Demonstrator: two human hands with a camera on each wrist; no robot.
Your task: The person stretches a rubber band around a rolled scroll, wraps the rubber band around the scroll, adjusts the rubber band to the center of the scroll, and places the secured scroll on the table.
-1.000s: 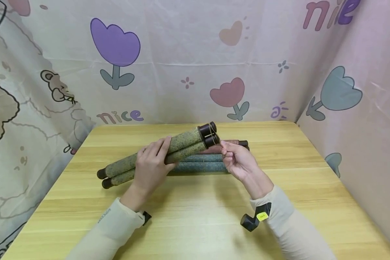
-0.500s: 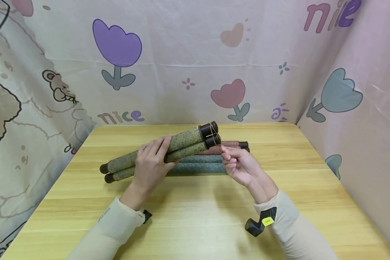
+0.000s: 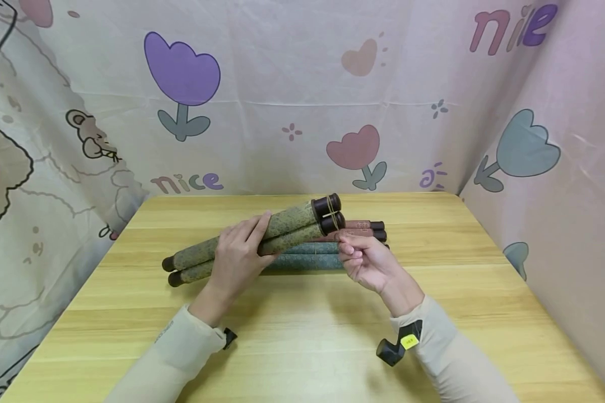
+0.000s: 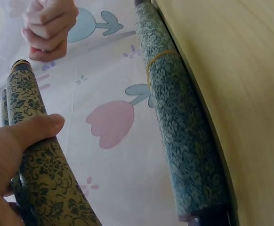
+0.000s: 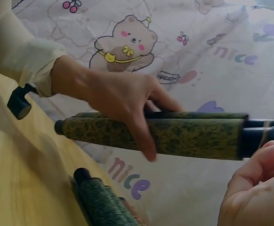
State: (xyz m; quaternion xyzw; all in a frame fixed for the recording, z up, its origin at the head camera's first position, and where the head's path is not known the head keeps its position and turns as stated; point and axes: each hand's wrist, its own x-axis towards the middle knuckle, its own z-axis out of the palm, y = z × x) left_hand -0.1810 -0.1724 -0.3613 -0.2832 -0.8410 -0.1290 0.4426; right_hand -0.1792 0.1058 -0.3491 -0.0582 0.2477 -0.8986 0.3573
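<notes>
My left hand (image 3: 239,243) grips a pair of yellow-green patterned scrolls (image 3: 292,220) across their middle. They lie side by side, held above the table and tilted with the right end higher. A thin tan rubber band (image 3: 332,208) loops over the dark knobs (image 3: 326,205) at that end. Just below these knobs, my right hand (image 3: 369,260) pinches the band between thumb and forefinger. In the right wrist view the band (image 5: 267,128) runs from the knobs to the fingertips. My left thumb (image 4: 40,128) lies across one scroll in the left wrist view.
Behind the held pair, blue-green scrolls (image 3: 307,261) lie on the wooden table (image 3: 282,336), one with a rubber band (image 4: 161,57) round it. Reddish scrolls (image 3: 359,225) with dark knobs lie beyond them. A printed curtain (image 3: 267,67) encloses the back and sides.
The held scrolls have shifted slightly right, and their banded end has dipped a little. My right hand has lowered slightly, still pinching the band, and the band's loop on the knobs has changed shape.
</notes>
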